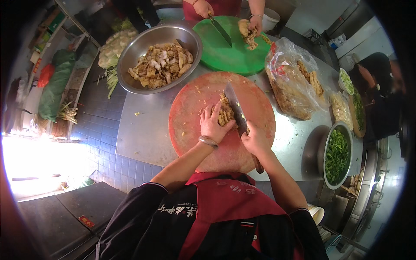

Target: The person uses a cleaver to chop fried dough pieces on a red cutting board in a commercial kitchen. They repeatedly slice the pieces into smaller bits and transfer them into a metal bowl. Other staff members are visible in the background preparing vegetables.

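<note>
On a round red cutting board (188,97) lies a piece of brown cooked food (226,113), perhaps meat. My left hand (214,125) rests on its left side with the fingers spread, pressing it to the board. A cleaver (236,109) stands along the right side of the food, its blade pointing away from me. My right hand (256,138) is closed around the cleaver near the rear of the blade, and its wooden handle sticks out below. A large steel bowl (125,70) of chopped cooked pieces (162,65) stands at the back left.
Across the steel table (143,130), a co-worker's hands (203,8) hold a knife (221,31) and food over a green board (211,55). A plastic bag of brown food (292,87) lies right, beyond a bowl of chopped greens (338,156). Another person (380,97) stands far right.
</note>
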The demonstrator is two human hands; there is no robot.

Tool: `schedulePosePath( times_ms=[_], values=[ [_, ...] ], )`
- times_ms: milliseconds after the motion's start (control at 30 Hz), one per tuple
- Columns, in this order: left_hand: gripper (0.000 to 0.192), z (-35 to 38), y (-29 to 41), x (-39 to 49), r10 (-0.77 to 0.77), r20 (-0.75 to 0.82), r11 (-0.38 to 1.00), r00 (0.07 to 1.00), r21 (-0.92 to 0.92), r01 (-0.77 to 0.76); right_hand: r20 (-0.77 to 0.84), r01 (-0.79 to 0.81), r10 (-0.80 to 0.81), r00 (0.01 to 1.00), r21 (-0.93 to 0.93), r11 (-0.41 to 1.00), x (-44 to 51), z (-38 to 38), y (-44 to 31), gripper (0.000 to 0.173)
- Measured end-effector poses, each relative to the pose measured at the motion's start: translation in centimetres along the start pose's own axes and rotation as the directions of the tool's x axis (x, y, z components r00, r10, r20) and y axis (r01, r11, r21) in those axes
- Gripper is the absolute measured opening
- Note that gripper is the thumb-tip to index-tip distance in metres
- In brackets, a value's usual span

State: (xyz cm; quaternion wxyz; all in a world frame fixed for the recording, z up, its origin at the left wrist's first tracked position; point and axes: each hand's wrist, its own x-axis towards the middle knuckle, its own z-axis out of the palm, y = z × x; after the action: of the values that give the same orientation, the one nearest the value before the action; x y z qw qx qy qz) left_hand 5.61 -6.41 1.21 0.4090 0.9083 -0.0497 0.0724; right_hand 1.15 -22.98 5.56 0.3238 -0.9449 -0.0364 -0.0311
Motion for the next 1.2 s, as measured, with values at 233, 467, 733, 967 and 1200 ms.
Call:
schedulePosePath(
  times_ms=[233,467,733,967,1200],
  values=[
    [0.071,0.0,-0.4,0.8,0.038,-0.061,0.979,0.997,-0.198,-0.049,0.123,-0.212,0.189,0.974,0.205,0.956,-0.6,1.1,0.8,0.04],
    [0.065,-1.4,0.4,1.3,0.024,-0.064,0.951,0.998,-0.305,-0.042,0.299,-0.409,0.279,0.912,0.636,0.654,-1.1,2.1,0.3,0.038],
    [0.065,-3.6,2.4,2.6,0.048,-0.05,0.925,0.998,-0.376,-0.064,0.215,-0.31,0.233,0.948,0.786,0.535,-0.1,-0.5,-3.8,0.03],
    [0.063,-9.5,0.4,11.6,0.14,-0.159,0.874,0.977,-0.444,-0.198,0.204,-0.242,0.131,0.97,0.791,0.561,8.7,-1.1,-9.6,0.031],
    [0.091,-16.3,-8.3,21.7,0.062,-0.131,0.995,0.989,0.087,-0.051,0.159,-0.224,0.159,0.974,0.64,0.735,14.3,-1.0,-14.6,0.025]
  ],
)
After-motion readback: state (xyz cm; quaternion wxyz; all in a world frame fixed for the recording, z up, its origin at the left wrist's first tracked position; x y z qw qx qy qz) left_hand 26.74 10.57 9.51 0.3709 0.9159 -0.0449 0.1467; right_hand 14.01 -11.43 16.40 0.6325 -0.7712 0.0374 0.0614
